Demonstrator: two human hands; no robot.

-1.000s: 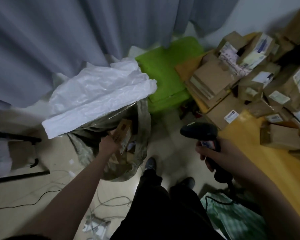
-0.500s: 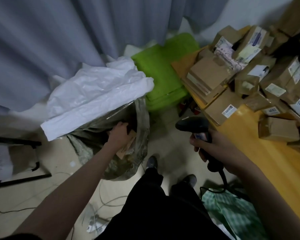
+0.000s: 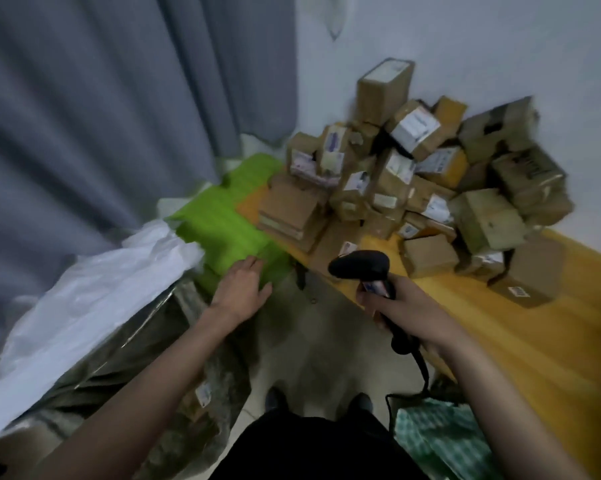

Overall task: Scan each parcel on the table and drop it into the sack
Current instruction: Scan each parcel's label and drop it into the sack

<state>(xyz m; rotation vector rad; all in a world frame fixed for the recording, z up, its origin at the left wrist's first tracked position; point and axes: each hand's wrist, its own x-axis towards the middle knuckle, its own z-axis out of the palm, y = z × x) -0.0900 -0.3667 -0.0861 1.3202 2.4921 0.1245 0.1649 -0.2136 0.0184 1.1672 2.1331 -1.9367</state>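
Grey curtain (image 3: pixel 94 109) fills the upper left of the frame; pale wall behind, yellow table (image 3: pixel 521 334) running down the right side.

Progress: a large heap of parcels (image 3: pixel 427 188) sits on the table at upper right, so most of the work looks undone. At least one labelled parcel in the sack (image 3: pixel 202 394) shows through the mouth at lower left centre, judged already scanned and dropped. How many more lie inside cannot be told. The sack (image 3: pixel 174 344) stands at lower left, its white liner (image 3: pixel 94 299) folded over the rim.

Hands: left hand (image 3: pixel 242 289) is empty, fingers spread and relaxed, in mid-frame over the gap between sack and table, just in front of a green bundle (image 3: pixel 229 230). Right hand (image 3: pixel 392 299) is wrapped round the handle of the black scanner (image 3: pixel 359 266), whose head points toward the pile, cable trailing down.

Relation: nearest parcels lie above and right of the left hand, near but apart; none touched. Scanner head sits just beside the closest boxes at the table edge. Image is motion-blurred, so labels are unreadable.
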